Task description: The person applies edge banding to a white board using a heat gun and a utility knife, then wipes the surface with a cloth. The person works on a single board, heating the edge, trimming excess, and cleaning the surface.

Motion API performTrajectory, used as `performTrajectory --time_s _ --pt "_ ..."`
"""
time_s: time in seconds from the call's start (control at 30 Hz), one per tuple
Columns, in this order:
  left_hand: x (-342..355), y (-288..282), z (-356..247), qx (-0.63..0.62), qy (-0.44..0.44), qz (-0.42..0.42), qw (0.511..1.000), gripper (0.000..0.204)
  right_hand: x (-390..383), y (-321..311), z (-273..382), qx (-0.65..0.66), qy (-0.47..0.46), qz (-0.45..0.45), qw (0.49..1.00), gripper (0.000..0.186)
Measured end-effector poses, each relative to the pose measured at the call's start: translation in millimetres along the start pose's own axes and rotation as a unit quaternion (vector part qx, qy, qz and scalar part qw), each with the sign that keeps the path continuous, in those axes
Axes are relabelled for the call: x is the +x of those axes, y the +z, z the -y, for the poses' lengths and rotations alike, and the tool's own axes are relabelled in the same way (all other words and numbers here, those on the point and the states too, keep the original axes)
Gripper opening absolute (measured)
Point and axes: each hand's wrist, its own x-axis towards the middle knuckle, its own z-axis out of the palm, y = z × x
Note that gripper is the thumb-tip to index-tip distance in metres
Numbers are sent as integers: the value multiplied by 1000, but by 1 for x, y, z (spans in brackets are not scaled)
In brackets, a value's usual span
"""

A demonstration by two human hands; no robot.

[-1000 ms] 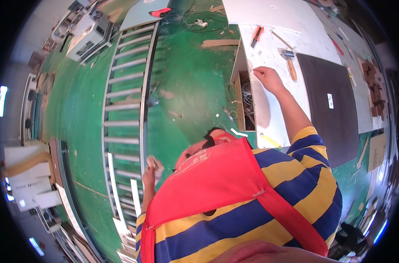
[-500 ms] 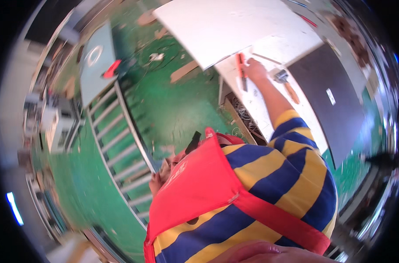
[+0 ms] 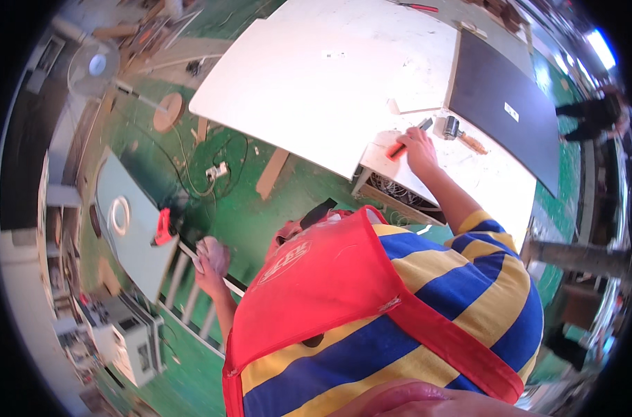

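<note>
My right hand (image 3: 416, 146) has its fingers closed on an orange-and-black utility knife (image 3: 396, 151) on the white worktop (image 3: 495, 174). Just right of it lie a metal-headed tool with a wooden handle (image 3: 472, 142) and a thin strip (image 3: 416, 110). A large white panel (image 3: 295, 90) lies beyond, and a dark panel (image 3: 503, 83) lies at the right. My left hand (image 3: 206, 274), low at the left, is closed on a pale crumpled cloth (image 3: 213, 254).
A roller conveyor (image 3: 184, 285) at the left carries a pale blue board (image 3: 125, 243) with a red tool (image 3: 163, 229). Cables and a power strip (image 3: 216, 170) lie on the floor near a standing fan (image 3: 93, 66). A person (image 3: 590, 115) is at the far right.
My right hand has moved forward onto the knife and gripped it. My view has turned leftward. My left hand still holds the cloth.
</note>
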Motion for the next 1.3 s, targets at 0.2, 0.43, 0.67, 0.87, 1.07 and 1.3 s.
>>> performTrajectory --time_s 0.2,0.43,0.67,0.87,1.07,1.3 --pt "125 99 -193 -51 245 146 957 36 -13 39 16 -8 342 -180 922 57" --pt "147 246 -254 131 587 405 689 45 10 52 -3 74 455 -92 883 57" --pt "193 288 -231 198 630 448 603 65 -36 46 50 472 428 -323 700 49" --pt "306 296 -201 234 582 337 702 54 -17 17 151 474 421 -321 703 46" --pt "496 312 -181 84 347 243 902 25 8 27 223 512 432 -358 651 36" --pt "474 295 -296 -99 444 278 846 25 39 60 329 536 452 -359 616 44"
